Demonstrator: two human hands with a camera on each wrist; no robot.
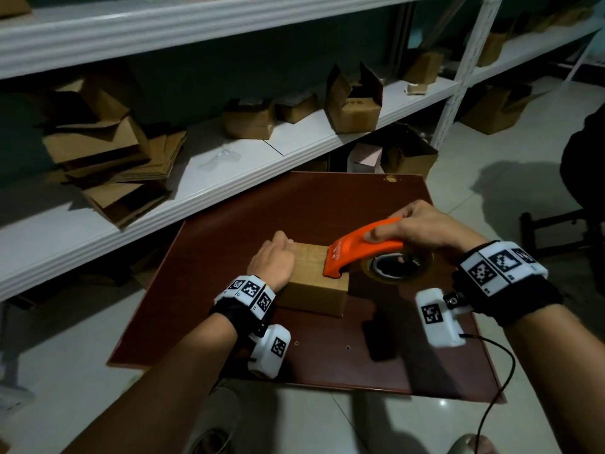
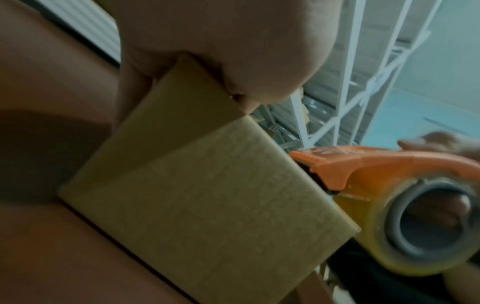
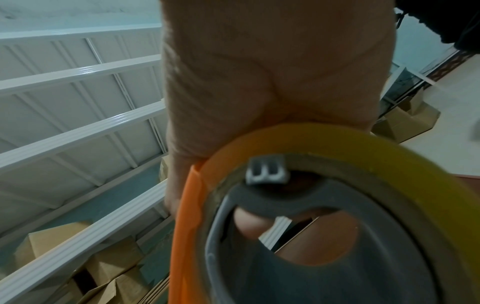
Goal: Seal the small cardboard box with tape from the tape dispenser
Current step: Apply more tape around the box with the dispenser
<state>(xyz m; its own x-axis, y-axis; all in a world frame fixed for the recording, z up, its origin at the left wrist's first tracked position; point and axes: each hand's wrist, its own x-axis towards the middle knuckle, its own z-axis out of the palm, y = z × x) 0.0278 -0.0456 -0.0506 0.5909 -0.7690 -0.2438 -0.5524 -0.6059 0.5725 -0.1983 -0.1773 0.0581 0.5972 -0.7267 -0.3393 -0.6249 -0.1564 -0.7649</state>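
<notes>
Small cardboard box [image 1: 314, 283] sits closed near centre of dark red-brown table [image 1: 229, 224], long axis roughly 11-to-5 o'clock in the head view, one corner toward the person. Plain kraft board, matte, square-edged; top face carries a faint grid-like sheen, cannot tell if that is tape.

Tape dispenser [image 1: 363, 247] lies across the box's 3 o'clock edge. Orange plastic body, curved; nose points to about 8 o'clock and rests on the box top near that edge. Roll end with grey hub and yellowish clear tape hangs off the box at 3 o'clock, above the table. Dispenser long axis runs roughly 8-to-2.

Right hand [image 1: 422, 231] grasps the dispenser: thumb along the orange spine, fingers wrapped around behind. Right wrist view shows a fingertip inside the hub.

Left hand [image 1: 271, 263] is clamped over the box's 9 o'clock edge, palm on top, fingers curled down the far side.

Room: bare table on the near side of the box and beyond it at 12. White shelf [image 1: 229, 165] borders the table from 9 to 12, loaded with flattened cartons [image 1: 108, 158] and open boxes [image 1: 353, 103]. Light tiled floor [image 1: 491, 178] at 3 o'clock.
</notes>
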